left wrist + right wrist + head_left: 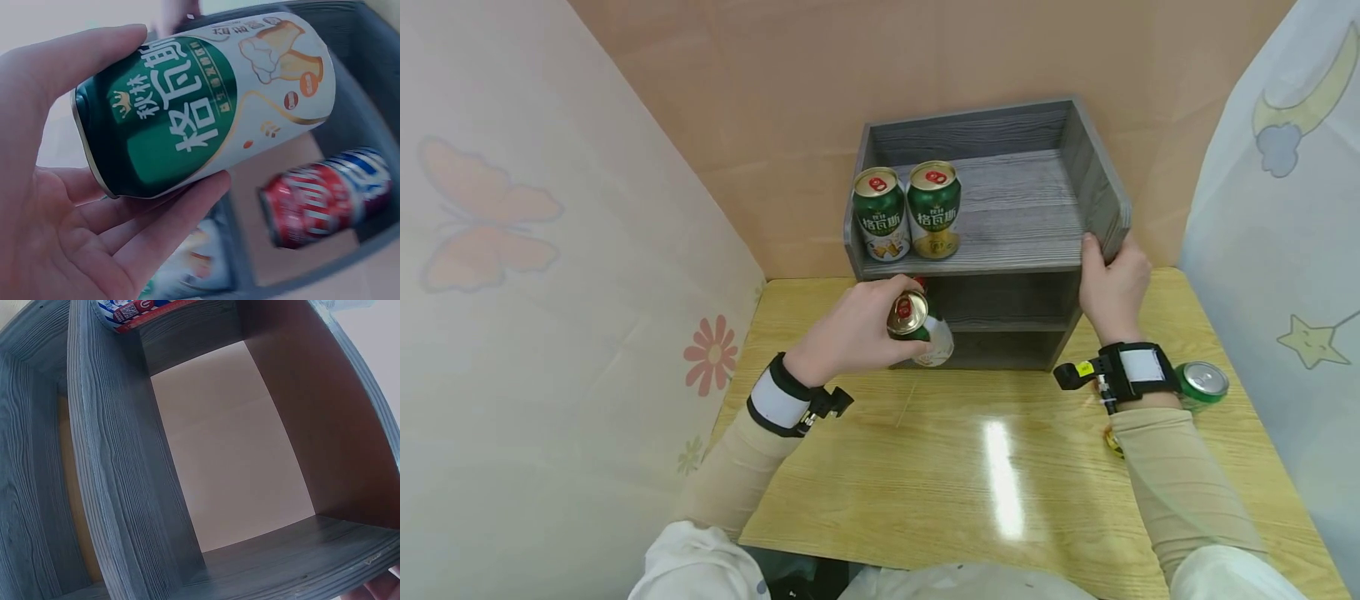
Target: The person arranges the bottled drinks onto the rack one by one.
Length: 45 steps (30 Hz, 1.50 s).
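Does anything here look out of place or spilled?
I see no spill or damage. One green can sits on the table at right, away from the two cans atop the shelf, so it looks a little stray. The tilted can is in the left hand, so that's unsurprising.

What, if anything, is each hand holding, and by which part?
The left hand holds a green-and-white can round its green upper half. The right hand grips the grey shelf by its right side wall's front edge.
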Tool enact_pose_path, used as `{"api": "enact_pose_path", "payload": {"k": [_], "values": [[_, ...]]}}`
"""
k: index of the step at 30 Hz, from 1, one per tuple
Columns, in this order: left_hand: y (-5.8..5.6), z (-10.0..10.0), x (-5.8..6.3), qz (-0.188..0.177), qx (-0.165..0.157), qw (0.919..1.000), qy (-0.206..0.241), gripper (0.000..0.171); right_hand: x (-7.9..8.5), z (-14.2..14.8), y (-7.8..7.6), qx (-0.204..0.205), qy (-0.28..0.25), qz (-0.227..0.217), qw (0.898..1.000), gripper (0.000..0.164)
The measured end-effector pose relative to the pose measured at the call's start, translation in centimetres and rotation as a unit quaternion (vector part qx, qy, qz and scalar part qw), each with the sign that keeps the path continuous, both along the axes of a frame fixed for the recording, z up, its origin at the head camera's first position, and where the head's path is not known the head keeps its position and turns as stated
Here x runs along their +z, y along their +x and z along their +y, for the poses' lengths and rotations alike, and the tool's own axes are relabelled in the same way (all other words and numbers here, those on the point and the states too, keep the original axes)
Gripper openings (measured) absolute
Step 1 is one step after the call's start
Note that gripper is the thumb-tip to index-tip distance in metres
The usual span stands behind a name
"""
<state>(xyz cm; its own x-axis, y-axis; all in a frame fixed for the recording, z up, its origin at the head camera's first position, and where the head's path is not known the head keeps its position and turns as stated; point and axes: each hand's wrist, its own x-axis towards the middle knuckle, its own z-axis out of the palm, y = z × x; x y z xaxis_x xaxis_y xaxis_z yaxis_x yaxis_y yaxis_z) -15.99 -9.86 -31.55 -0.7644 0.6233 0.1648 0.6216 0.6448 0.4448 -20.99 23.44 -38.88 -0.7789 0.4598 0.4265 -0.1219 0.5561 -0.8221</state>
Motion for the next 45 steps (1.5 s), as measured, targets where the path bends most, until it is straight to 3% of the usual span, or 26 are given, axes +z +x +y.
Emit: {"api": "enact_pose_path", "payload": {"k": [8, 18, 26, 37, 41, 45], "values": [[-0.3, 1.6, 3.5, 0.055, -0.025, 0.9977, 0.031, 0.066, -0.1, -0.2, -0.1, 0.001, 0.006, 0.005, 1.0, 0.04], [-1.6, 3.4, 7.8, 0.152, -0.046, 0.9845, 0.076, 0.064, -0.1, -0.2, -0.3, 0.001, 0.004, 0.003, 1.0, 0.042], [-2.9, 5.1, 10.0, 0.197, -0.057, 0.9746, 0.09, 0.061, -0.1, -0.1, -0.2, 0.006, 0.001, 0.002, 1.0, 0.04], [-4.5, 7.3, 13.3, 0.198, -0.019, 0.9792, 0.041, 0.057, 0.1, -0.1, -0.2, 0.002, -0.002, 0.011, 1.0, 0.033], [-5.6, 8.2, 13.3, 0.18, -0.01, 0.9833, 0.023, 0.055, 0.0, -0.1, -0.1, 0.005, -0.002, 0.013, 1.0, 0.032], [-6.6, 9.0, 12.6, 0.153, -0.003, 0.988, 0.021, 0.051, 0.0, 0.0, 0.0, 0.003, -0.004, 0.013, 1.0, 0.031]]}}
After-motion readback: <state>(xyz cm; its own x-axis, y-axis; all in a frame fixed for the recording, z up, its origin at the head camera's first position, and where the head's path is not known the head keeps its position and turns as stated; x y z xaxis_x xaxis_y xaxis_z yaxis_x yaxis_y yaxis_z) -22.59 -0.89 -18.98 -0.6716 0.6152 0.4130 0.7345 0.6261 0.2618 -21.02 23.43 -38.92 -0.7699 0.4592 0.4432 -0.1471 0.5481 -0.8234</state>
